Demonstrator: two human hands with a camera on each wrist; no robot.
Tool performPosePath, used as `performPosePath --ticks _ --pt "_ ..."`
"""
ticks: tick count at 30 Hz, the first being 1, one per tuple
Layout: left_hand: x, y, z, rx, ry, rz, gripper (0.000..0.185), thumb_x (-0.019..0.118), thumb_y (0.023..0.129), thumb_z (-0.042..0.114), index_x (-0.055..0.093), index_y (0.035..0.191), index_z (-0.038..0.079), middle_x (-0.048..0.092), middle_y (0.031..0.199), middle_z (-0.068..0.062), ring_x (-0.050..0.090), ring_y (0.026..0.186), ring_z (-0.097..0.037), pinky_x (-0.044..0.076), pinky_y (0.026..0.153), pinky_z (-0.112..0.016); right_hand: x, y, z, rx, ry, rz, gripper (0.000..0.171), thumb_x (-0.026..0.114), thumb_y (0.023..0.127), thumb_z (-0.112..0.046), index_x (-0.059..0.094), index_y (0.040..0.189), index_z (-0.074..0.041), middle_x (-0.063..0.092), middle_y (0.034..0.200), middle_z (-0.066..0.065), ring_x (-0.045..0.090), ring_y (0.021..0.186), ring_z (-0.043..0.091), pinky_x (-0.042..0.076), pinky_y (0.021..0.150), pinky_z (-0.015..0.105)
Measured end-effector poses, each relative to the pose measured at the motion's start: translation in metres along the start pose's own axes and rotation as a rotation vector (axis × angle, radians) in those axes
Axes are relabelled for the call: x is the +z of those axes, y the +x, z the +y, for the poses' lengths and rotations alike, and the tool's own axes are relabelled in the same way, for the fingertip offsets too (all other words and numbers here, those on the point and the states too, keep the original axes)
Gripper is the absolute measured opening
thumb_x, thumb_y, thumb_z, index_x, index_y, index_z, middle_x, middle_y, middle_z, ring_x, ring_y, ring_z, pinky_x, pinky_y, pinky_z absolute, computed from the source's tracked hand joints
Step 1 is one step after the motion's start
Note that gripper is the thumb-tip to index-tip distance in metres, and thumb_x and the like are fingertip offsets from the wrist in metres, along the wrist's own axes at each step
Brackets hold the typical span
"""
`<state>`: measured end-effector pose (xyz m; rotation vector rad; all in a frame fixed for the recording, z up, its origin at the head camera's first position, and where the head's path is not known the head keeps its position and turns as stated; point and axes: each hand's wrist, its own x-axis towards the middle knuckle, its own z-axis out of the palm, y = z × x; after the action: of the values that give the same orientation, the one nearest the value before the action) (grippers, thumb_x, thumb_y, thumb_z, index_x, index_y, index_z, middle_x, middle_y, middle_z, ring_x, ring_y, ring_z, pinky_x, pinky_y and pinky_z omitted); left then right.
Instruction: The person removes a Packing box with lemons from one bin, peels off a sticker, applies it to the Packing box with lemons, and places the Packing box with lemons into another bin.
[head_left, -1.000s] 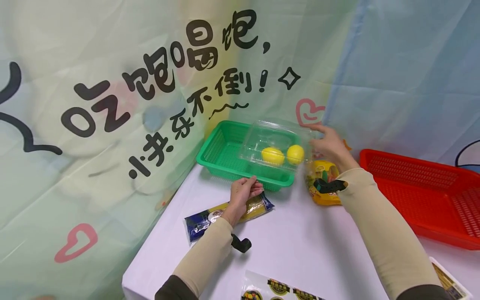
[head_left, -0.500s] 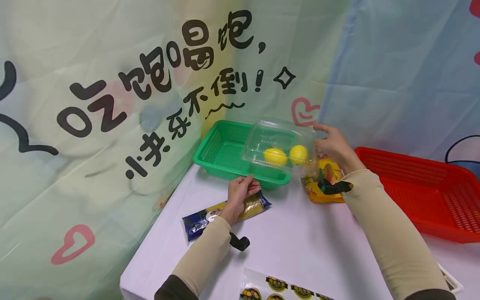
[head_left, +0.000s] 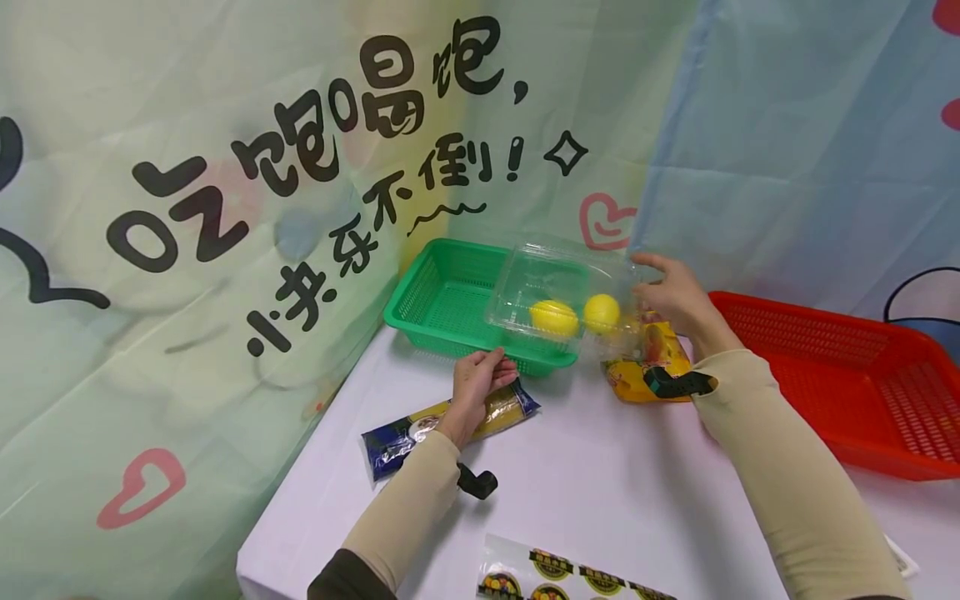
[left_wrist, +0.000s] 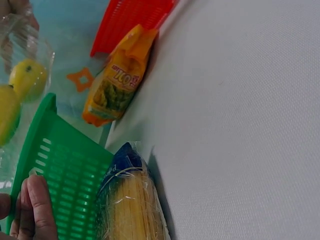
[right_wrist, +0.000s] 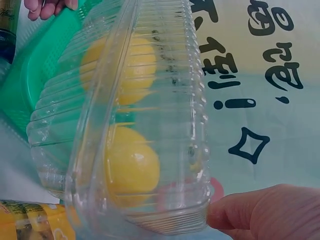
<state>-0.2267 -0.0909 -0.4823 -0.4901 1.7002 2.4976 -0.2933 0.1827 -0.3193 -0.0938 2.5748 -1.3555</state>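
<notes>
Green basket (head_left: 442, 304): could have slid if knocked. Clear box (head_left: 536, 271): tilted over basket's right end, liable to dip from one-end hold. My right hand (head_left: 678, 302): pinched box's right end; slack grip could have dropped it. My left hand (head_left: 476, 385): fingers bent at basket's near rim; couldn't tell whether gripping. Yellow fruits (head_left: 553, 318): inside box, could have rolled, upsetting balance.

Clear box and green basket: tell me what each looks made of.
Clear box: probably thin, glossy plastic; it is see-through, finely ribbed and throws bright highlights. Green basket: likely molded plastic with a slight sheen; its color is even and regular slots pierce its walls. The exact plastics can't be told.
</notes>
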Motion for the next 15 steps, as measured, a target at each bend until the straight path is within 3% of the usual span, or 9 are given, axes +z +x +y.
performPosePath --ticks 15 --pt "0.0 0.001 -0.002 0.024 0.007 -0.006 0.022 0.063 0.101 0.019 0.067 0.106 -0.002 0.073 0.091 -0.01 0.073 0.078 -0.015 0.062 0.079 -0.027 -0.006 -0.014 0.009 -0.015 0.0 -0.006 0.068 0.05 0.102 -0.007 0.02 0.163 -0.014 0.031 0.155 0.035 0.059 0.086 0.026 0.06 0.068 0.032"
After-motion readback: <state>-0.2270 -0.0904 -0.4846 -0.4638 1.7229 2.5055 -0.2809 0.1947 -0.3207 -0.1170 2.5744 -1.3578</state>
